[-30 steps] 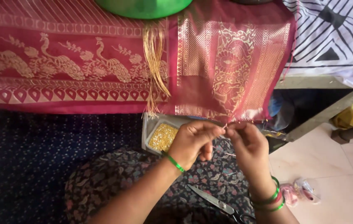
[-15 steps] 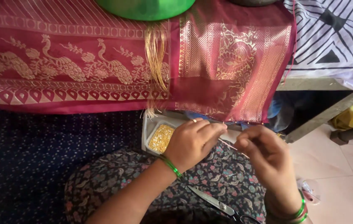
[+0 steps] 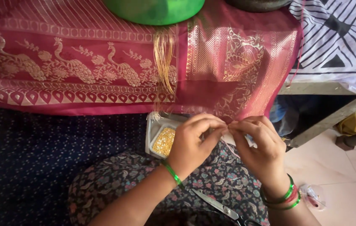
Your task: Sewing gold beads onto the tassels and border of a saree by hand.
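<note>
The red and gold cloth (image 3: pixel 102 75) hangs over the table edge, so its bottom edge comes down right in front of the person, easy to reach. A small tray of gold beads (image 3: pixel 164 141) sits on the lap, just beside the left hand (image 3: pixel 194 144), close for picking. Scissors (image 3: pixel 217 206) lie lower on the lap. The left hand and right hand (image 3: pixel 259 146) meet at the cloth's edge. Their fingertips are pressed together, pinching something tiny there; it is too small to tell what. Gold threads (image 3: pixel 164 62) dangle above.
</note>
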